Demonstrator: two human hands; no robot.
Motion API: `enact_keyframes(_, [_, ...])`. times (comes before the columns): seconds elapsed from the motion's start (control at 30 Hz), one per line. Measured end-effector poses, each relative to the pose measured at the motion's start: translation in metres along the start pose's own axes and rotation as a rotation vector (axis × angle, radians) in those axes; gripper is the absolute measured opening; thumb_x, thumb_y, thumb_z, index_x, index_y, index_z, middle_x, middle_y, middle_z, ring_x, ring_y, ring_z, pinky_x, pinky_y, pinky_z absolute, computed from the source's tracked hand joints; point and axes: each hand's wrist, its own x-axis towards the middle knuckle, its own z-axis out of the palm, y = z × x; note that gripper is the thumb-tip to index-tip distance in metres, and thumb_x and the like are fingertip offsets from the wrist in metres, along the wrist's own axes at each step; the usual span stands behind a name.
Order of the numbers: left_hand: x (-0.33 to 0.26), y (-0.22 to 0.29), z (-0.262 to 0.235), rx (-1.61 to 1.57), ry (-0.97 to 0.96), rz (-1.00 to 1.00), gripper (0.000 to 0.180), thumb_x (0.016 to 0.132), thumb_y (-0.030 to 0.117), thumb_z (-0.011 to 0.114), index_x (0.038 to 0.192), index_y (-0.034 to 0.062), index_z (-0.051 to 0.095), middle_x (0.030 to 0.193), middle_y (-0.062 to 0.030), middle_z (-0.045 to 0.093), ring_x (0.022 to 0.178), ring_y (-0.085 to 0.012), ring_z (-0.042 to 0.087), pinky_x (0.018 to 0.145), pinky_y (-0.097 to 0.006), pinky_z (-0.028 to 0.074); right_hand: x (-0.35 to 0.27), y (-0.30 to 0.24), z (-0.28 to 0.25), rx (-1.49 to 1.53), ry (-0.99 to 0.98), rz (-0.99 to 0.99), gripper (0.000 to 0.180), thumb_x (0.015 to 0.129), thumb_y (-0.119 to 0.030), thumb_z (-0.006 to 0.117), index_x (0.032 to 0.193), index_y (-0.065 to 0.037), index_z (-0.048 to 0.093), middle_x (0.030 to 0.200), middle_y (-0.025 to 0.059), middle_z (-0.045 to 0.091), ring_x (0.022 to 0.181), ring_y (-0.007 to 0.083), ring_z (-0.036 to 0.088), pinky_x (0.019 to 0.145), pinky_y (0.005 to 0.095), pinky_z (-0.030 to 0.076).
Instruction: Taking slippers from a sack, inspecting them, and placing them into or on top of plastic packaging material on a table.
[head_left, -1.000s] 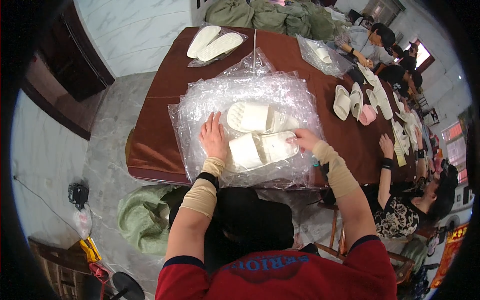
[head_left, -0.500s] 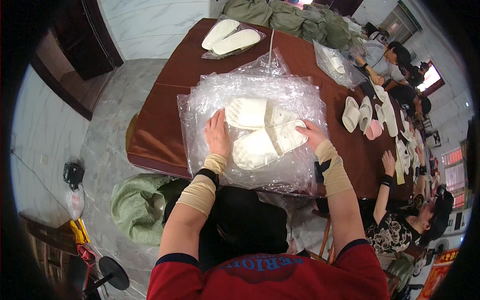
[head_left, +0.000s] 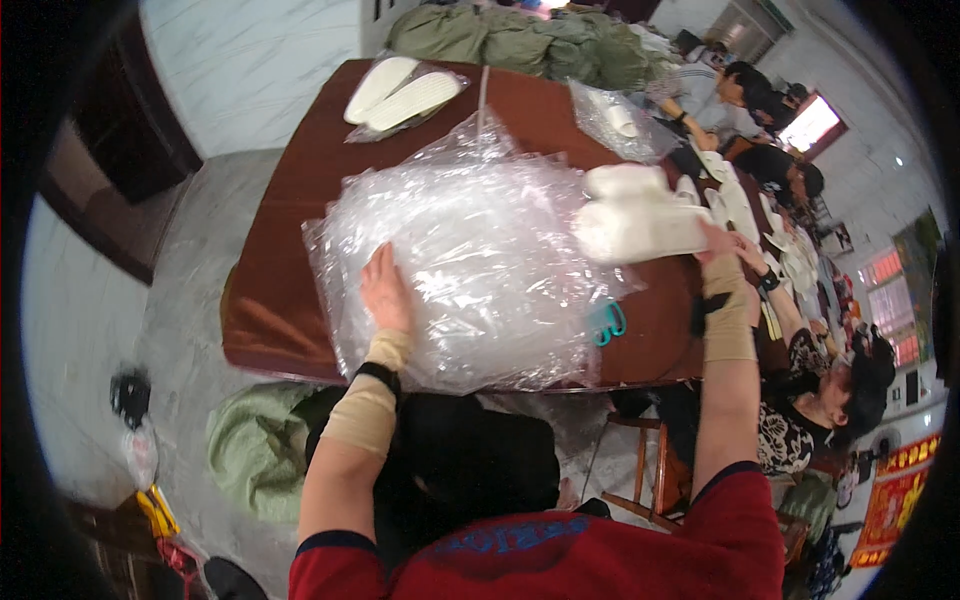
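My left hand lies with fingers stretched out on the left part of a stack of clear plastic bags. Out to the right, my right hand grips a pair of white slippers by one end. The slippers are smeared by motion, and their far end is over the right edge of the bags. A co-worker's hand is close beside my right hand; whether it touches the slippers I cannot tell.
Teal-handled scissors lie at the bags' right edge on the brown-covered table. Bagged white slippers lie at the far left, another bagged pair at the far right. More slippers line the right side, near seated co-workers. Green sacks stand behind.
The white slippers have moved from the middle of the bags to the right with my right hand. My left hand has let go of them and rests on the bags. The scissors now show.
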Motion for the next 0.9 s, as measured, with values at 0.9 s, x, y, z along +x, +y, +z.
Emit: enact_keyframes(0.9, [-0.376,-0.438,-0.24,0.372,-0.359,-1.252,0.033,0.083,0.012,0.045,0.108,0.0182,0.066,0.108,-0.0103,0.066,0.101,-0.0279,0.062,0.088,-0.04,0.047,-0.129,-0.376,-0.132,1.006,-0.133,-0.509,0.056,0.091,-0.019,0.048,0.142,-0.001,0.03,0.147,0.0184,0.029,0.138,0.0315,0.024,0.113,0.0405,0.019])
